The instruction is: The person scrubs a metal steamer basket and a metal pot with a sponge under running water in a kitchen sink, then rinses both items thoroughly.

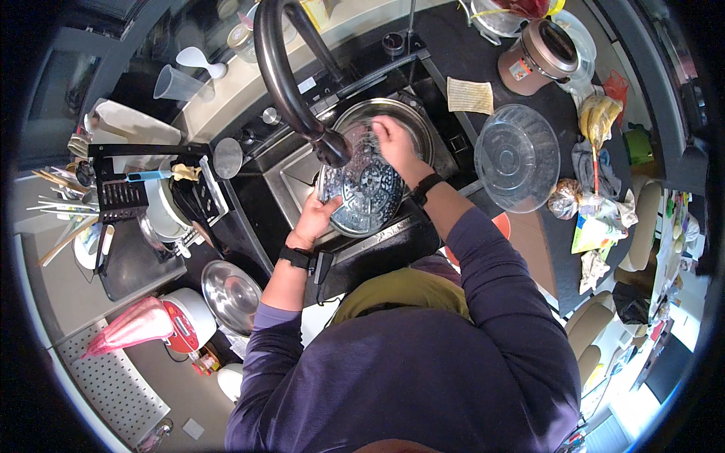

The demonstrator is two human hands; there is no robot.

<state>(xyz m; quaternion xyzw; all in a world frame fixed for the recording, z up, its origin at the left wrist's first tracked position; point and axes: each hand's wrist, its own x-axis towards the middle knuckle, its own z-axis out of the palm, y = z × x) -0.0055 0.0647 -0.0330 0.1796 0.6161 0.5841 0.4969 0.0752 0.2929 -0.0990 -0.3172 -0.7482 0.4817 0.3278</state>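
Over the sink [283, 176], my left hand [317, 218] grips the near left rim of a round metal steamer tray [368, 189], thumb on its upper face. The tray is tilted, wet and patterned with holes. My right hand [396, 144] is at the tray's far right side with the fingers curled; it is blurred, and whether it touches the tray is unclear. Behind the tray a round stainless steel pot or basin [427, 133] sits in the sink, partly covered by the tray and my right hand. The dark curved faucet [283, 73] hangs over the tray's far left part.
Right of the sink are a yellowish cloth [470, 95], a clear plastic bowl [516, 158] and a lidded pinkish container [535, 59]. Leftward stand a dish rack [122, 195], a metal bowl [231, 297] and a red-and-white rice cooker [190, 323].
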